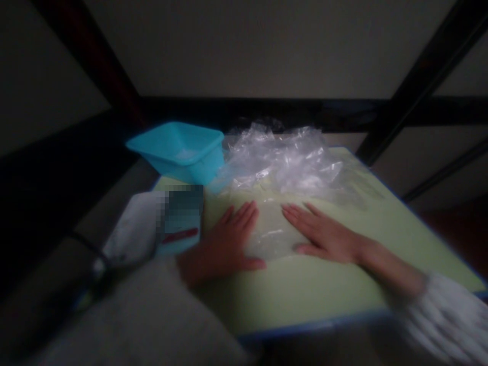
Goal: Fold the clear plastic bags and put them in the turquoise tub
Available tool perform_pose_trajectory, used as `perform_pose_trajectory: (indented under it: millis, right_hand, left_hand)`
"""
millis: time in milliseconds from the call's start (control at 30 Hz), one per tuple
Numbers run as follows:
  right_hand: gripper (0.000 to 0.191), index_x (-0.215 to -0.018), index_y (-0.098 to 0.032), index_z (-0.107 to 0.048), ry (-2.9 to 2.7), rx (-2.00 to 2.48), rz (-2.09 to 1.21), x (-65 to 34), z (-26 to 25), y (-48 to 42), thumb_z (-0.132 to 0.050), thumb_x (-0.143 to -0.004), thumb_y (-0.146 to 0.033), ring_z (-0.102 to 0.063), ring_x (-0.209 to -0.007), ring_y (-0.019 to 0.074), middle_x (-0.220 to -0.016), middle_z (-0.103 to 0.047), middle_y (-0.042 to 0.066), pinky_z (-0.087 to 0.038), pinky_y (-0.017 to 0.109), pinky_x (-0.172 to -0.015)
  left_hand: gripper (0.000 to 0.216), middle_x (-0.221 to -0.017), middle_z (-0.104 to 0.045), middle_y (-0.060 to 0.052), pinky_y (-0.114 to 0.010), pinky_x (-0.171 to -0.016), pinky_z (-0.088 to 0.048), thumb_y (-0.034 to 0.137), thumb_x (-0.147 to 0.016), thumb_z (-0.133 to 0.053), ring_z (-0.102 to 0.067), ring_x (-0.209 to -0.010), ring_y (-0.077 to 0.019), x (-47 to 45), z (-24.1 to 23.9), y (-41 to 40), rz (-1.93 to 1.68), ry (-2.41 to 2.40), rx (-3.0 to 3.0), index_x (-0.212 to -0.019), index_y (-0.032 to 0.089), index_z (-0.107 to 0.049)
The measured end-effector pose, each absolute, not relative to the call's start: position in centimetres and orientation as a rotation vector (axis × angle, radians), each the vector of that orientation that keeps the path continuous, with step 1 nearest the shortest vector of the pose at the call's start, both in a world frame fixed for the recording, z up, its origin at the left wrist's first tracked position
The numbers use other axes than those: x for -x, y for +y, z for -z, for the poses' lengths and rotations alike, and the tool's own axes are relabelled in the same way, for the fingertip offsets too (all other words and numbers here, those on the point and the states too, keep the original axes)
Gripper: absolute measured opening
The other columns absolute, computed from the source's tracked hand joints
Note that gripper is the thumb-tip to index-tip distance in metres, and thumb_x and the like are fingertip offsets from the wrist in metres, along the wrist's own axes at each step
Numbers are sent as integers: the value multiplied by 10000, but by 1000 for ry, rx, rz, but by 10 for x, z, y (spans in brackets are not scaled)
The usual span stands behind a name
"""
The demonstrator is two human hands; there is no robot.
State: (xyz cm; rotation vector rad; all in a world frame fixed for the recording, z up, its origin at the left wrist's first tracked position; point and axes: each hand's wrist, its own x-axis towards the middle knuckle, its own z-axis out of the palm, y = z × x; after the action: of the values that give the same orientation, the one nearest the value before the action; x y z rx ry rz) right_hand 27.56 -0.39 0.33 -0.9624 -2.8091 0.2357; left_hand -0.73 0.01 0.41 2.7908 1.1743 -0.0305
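Note:
A clear plastic bag lies flat on the yellow-green tabletop. My left hand rests on its left side, palm down with the thumb stretched out. On its right side my right hand lies palm down, fingers extended and thumb apart. Neither hand grips anything. Just behind the hands is a loose heap of crumpled clear plastic. The picture is dim and somewhat blurred, so the bag's edges are hard to make out.
A turquoise plastic basin stands at the back left, with something pale inside. Left of my left hand lies a partly blurred-out flat item bearing a red strip, beside a white object. The table has a blue edge. Dark frame bars stand behind.

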Motion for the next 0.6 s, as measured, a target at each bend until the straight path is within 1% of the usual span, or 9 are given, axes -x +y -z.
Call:
perform_pose_trajectory:
  millis: [167, 267, 333, 367, 400, 433, 500, 600]
  right_hand:
    - [863, -1514, -163, -6, -2804, 923, -270, -279, -4, -3, -410, -900, -614, -163, -1431, 278, -1556, -152, 157, -83, 521, -1161]
    - [856, -1514, -154, -2, -2774, 894, -264, -277, -6, -4, -363, -904, -634, -152, -1433, 286, -1558, -133, 164, -105, 534, -1156]
    - [803, -1516, -149, -30, -2719, 898, -240, -270, -9, -7, -303, -926, -619, -150, -1433, 286, -1555, -145, 168, -139, 539, -1149]
    - [773, -1517, -145, -49, -2689, 907, -227, -265, -10, -9, -279, -938, -603, -151, -1433, 282, -1552, -159, 169, -158, 535, -1147]
    - [747, -1516, -139, -66, -2661, 921, -217, -259, -10, -11, -266, -950, -582, -154, -1433, 275, -1549, -176, 169, -177, 525, -1147]
    - [726, -1515, -132, -82, -2638, 935, -210, -254, -10, -12, -264, -959, -561, -161, -1433, 267, -1545, -194, 168, -194, 512, -1148]
    - [701, -1512, -115, -107, -2612, 968, -199, -245, -8, -15, -271, -969, -528, -180, -1429, 261, -1539, -218, 170, -217, 491, -1150]
    - [696, -1507, -82, -125, -2627, 1012, -171, -239, 0, -17, -275, -975, -506, -194, -1425, 270, -1532, -220, 189, -237, 489, -1148]
  left_hand:
    - [1122, -1543, -123, -250, -547, -1128, -102, 809, -706, -448, -55, -1436, -378, 11, -2, 2, -40, 1170, -2791, -1483, 64, -131]
    - [1132, -1545, -118, -247, -528, -1145, -84, 814, -700, -467, -56, -1436, -372, 8, -8, -2, -145, 1103, -2844, -1476, 53, -148]
    - [997, -1549, -132, -228, -485, -1162, -100, 724, -803, -451, -76, -1442, -336, 0, -13, -9, -233, 1054, -2872, -1472, 51, -147]
    - [889, -1547, -152, -222, -459, -1167, -121, 654, -871, -409, -97, -1443, -313, -6, -14, -14, -295, 1026, -2880, -1466, 44, -156]
    - [736, -1546, -177, -205, -430, -1171, -144, 545, -944, -350, -119, -1445, -279, -13, -15, -18, -346, 1054, -2865, -1459, 49, -178]
    - [629, -1544, -203, -191, -414, -1173, -165, 463, -981, -295, -136, -1445, -254, -19, -14, -21, -390, 1078, -2848, -1453, 58, -200]
    - [619, -1518, -276, -194, -415, -1166, -222, 482, -982, -270, -187, -1435, -241, -31, -10, -25, -517, 1127, -2784, -1431, 58, -248]
    - [645, -1504, -300, -206, -438, -1156, -269, 503, -962, -321, -226, -1422, -262, -37, -1, -24, -512, 1148, -2714, -1425, 58, -262]
